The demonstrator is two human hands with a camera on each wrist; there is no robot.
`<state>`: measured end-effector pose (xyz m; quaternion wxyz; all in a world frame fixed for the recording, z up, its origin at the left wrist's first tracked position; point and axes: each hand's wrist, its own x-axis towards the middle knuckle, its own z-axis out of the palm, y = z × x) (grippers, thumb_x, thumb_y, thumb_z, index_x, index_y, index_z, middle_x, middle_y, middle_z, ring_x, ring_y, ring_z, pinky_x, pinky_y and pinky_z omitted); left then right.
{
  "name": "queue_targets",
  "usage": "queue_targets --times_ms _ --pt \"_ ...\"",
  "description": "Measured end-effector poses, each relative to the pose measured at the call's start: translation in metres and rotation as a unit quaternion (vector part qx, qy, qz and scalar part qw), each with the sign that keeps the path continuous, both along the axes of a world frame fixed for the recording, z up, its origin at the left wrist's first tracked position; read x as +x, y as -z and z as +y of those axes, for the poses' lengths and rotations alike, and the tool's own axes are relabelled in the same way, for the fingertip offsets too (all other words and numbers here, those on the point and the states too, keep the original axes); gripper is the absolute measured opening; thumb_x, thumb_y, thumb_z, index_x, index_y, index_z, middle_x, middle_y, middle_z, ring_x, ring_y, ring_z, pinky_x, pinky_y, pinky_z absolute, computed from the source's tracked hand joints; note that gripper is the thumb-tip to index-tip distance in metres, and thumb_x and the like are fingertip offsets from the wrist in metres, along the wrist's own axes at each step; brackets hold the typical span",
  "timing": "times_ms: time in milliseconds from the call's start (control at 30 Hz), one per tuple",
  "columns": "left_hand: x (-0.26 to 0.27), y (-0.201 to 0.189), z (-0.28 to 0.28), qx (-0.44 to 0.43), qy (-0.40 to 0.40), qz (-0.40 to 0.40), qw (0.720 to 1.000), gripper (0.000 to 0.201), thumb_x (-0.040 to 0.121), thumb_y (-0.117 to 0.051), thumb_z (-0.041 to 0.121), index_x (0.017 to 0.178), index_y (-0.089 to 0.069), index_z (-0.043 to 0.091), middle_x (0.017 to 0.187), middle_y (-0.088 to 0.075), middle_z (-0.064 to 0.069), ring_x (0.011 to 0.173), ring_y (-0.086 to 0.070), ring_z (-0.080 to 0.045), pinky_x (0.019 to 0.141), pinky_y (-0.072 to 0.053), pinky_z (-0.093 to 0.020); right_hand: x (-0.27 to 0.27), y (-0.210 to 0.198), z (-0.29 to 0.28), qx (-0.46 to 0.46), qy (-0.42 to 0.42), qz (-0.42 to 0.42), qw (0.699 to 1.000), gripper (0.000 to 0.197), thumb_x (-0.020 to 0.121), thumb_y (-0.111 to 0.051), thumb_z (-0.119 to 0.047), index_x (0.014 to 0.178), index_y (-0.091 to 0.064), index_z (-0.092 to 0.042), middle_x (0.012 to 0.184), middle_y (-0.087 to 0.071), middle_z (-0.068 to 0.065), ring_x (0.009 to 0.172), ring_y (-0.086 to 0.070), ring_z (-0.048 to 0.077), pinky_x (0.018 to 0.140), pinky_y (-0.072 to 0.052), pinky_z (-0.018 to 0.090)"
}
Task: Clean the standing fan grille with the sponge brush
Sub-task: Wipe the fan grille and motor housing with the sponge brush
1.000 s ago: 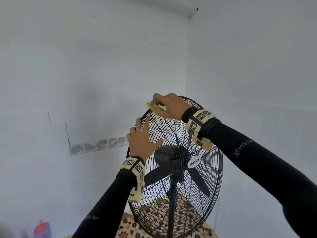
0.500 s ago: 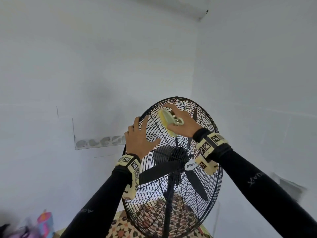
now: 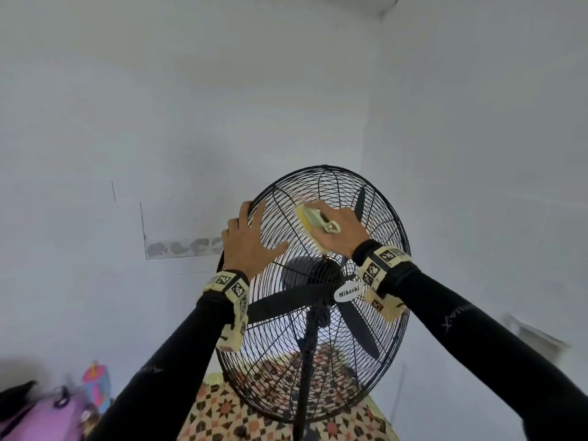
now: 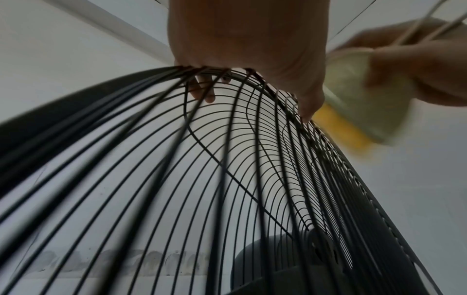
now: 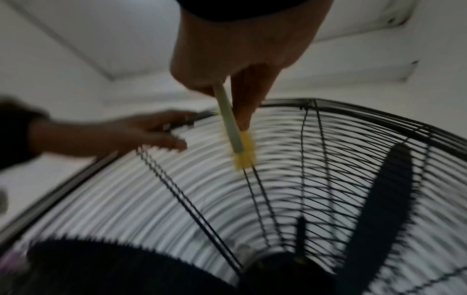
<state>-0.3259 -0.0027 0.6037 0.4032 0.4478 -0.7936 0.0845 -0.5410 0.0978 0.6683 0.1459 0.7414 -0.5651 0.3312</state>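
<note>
Since half a second ago, little change: right hand [image 3: 342, 229] a touch lower and nearer the hub badge [image 3: 348, 293] on the fan grille [image 3: 321, 294], still wrapped around the sponge brush [image 3: 313, 226]; left hand [image 3: 246, 241] unmoved on the upper left rim. A second ago, brush up at the very top of the rim.

Brush: pale cream plastic body with a loop at the handle end, yellow sponge strip along the edge pressed against the wires, above and slightly left of the badge. Grille: round black wire cage, fine concentric rings crossed by radial spokes, black blades behind, white oval badge reading "Mikachi" at the centre, black pole below.

Left hand spread wide and flat, fingers straight, tips over the rim left of the badge, thumb pointing toward the brush. Right hand closed on the brush, fingers curled over its back.

Left wrist view only: left fingers [image 4: 204, 93] hooked over the rim seen through the wires, and the brush [image 4: 353, 111] blurred beyond the thumb. Right wrist view only: thin cream edge of the brush [image 5: 231, 127] with the yellow fringe on a double spoke, a finger lying along it, left hand [image 5: 113, 135] blurred at the far rim. Head view only: patterned cloth [image 3: 222, 412] under the fan, pink and purple items [image 3: 47, 418] lower left of the badge.
</note>
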Motion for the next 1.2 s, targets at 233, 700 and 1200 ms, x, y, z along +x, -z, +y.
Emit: queue_targets --times_ms 233,700,1200 --pt "0.0 0.001 0.002 -0.019 -0.013 0.002 1.0 0.109 0.077 -0.045 0.087 0.163 -0.014 0.029 0.167 -0.018 -0.009 0.132 -0.042 -0.04 0.105 -0.044 -0.057 -0.018 0.004 0.008 -0.009 -0.01 -0.025 1.0 0.045 0.097 -0.06 -0.025 0.141 -0.051 -0.029 0.074 -0.069 -0.001 0.048 -0.06 0.011 0.041 -0.048 0.02" --pt "0.002 0.006 -0.006 -0.025 -0.013 0.021 0.999 0.109 0.078 -0.06 0.083 0.162 -0.019 0.027 0.166 -0.021 -0.007 0.128 -0.046 -0.041 0.1 -0.045 -0.057 -0.024 0.012 0.01 0.027 -0.012 0.037 0.999 0.036 0.089 -0.066 -0.028 0.124 -0.059 -0.028 0.067 -0.066 0.004 0.052 -0.06 0.019 0.049 -0.055 0.032" --pt "0.0 0.008 -0.003 -0.04 -0.001 0.028 0.999 0.108 0.077 -0.063 0.081 0.161 -0.019 0.03 0.163 -0.025 -0.004 0.123 -0.047 -0.038 0.097 -0.048 -0.056 -0.067 0.069 0.014 -0.04 -0.077 -0.002 0.996 0.055 0.092 -0.061 -0.034 0.144 -0.048 -0.021 0.078 -0.07 -0.004 0.047 -0.058 0.002 0.043 -0.047 0.011"
